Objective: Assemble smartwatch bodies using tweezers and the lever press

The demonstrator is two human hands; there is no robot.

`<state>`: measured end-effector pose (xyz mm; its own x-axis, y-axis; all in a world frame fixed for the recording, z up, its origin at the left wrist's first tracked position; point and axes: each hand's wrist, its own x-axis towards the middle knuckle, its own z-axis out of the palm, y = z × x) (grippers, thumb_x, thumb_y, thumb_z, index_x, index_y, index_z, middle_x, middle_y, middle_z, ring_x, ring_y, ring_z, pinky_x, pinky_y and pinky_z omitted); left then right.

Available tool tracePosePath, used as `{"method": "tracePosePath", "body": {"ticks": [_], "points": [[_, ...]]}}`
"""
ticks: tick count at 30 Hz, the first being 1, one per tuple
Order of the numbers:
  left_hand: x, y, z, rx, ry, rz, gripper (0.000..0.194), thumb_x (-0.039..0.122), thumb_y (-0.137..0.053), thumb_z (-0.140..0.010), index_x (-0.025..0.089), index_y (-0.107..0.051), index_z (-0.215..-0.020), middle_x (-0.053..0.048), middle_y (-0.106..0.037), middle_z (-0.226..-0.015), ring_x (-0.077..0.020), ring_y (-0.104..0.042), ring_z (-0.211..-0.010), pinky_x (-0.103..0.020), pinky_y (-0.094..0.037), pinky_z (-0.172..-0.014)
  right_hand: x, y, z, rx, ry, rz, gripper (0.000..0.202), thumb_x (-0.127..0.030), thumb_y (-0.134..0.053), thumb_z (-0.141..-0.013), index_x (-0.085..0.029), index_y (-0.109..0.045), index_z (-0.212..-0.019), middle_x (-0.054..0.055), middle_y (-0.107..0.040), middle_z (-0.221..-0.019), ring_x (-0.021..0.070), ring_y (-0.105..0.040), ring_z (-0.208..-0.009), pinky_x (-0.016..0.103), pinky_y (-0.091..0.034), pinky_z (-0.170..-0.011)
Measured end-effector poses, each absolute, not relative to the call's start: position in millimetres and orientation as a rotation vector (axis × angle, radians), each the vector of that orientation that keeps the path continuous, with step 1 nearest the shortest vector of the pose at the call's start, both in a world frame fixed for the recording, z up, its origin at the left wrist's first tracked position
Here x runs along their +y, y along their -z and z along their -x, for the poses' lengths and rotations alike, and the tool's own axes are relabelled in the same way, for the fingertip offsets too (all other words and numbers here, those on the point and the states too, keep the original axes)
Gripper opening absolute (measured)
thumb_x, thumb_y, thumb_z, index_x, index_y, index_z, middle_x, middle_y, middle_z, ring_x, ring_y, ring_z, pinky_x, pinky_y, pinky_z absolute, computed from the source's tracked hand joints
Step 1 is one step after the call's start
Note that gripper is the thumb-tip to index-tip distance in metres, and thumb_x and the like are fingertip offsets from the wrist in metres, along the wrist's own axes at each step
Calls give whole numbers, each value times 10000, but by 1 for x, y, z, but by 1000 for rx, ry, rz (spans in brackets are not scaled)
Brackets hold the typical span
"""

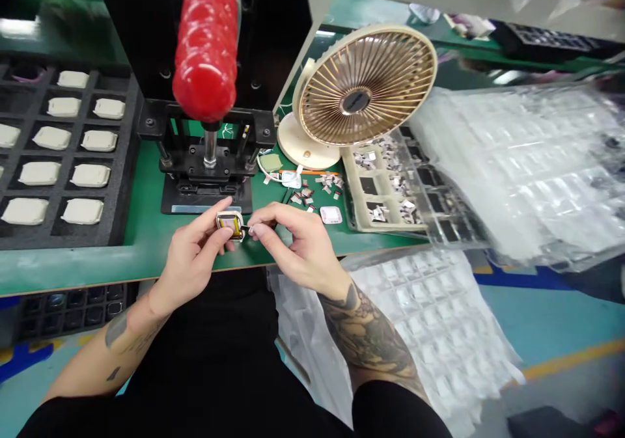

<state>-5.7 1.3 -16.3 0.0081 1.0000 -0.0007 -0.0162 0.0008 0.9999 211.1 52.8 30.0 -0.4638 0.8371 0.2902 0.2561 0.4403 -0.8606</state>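
My left hand (198,246) grips a small white-rimmed device case (229,225) between thumb and fingers. The case's open side faces me, showing a dark inside with a yellow strip. Against its right edge my right hand (293,239) is closed in a pinch on a small pale piece (251,230) with a dark end; its exact kind is too small to tell. Both hands are above the front edge of the green bench. Just behind them stands a black hand press (209,158) with a red handle (205,54).
At left a black foam tray (129,184) holds several pale cases. Right of the press are a fan (366,86), loose small parts (305,194), a white-rimmed case (331,215) and a compartment box (361,223). Clear plastic trays (517,177) overhang the right side.
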Motion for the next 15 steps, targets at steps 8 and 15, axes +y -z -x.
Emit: {"method": "tracePosePath", "body": {"ticks": [8, 15], "points": [[1, 20, 8, 1196, -1192, -1237, 520, 398, -716, -1142, 304, -686, -1653, -25, -795, -1002, -168, -715, -799, -303, -614, -783, 57, -34, -215, -1958, -1012, 968, 133, -301, -684, -1119, -241, -755, -1024, 13, -785, -915, 161, -712, -797, 316, -563, -762], [-1, 21, 7, 1220, -1180, -1319, 507, 383, -717, -1148, 310, -691, -1648, -49, -823, -1164, -170, -731, -879, -319, -628, -882, 62, -40, -218, -2078, -1068, 933, 142, -268, -672, -1106, -237, -747, -990, 2, -787, -920, 156, -708, -821, 304, -569, -790]]}}
